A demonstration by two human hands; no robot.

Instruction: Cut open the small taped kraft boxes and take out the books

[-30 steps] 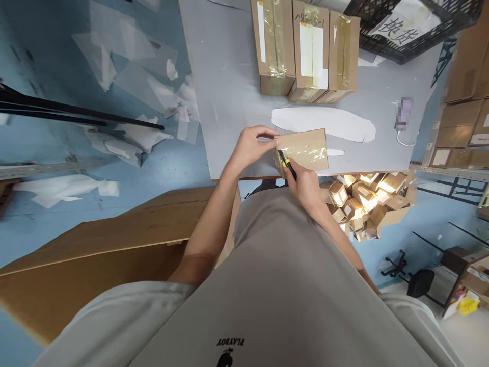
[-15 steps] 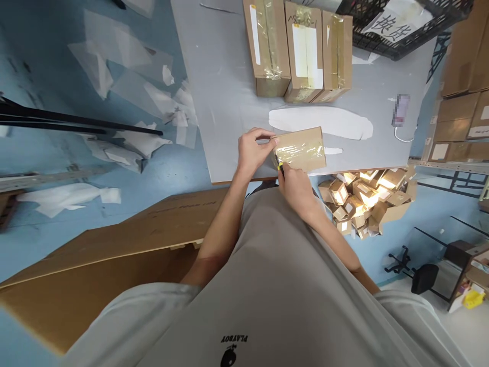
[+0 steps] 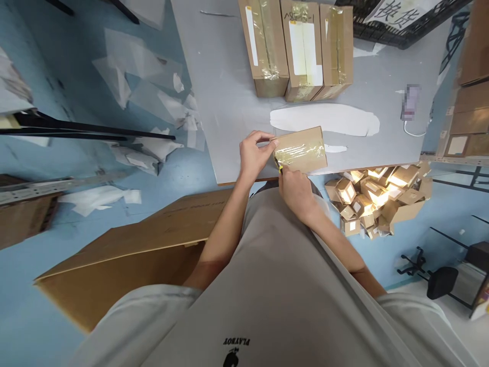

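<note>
A small cardboard box (image 3: 305,162) with shiny clear tape across its top lies near the front edge of the grey table. My left hand (image 3: 252,155) is closed on the box's left end, thumb and fingers at its corner. In my right hand (image 3: 298,191), fingers wrapped round, is a black-and-yellow utility knife (image 3: 280,167). Its tip meets the box's left end at the tape; the blade itself is too small to make out. Just behind the box lies a long white sheet (image 3: 324,120).
Three taped cartons (image 3: 301,51) stand in a row at the table's back. A black crate (image 3: 412,33) sits behind right. Below the front edge, a heap of small boxes (image 3: 374,199) fills the right side. A large open carton (image 3: 153,234) stands at left.
The knife has shifted slightly toward me along the box's left end. Both hands keep their grip, and the camera view has turned a little.
</note>
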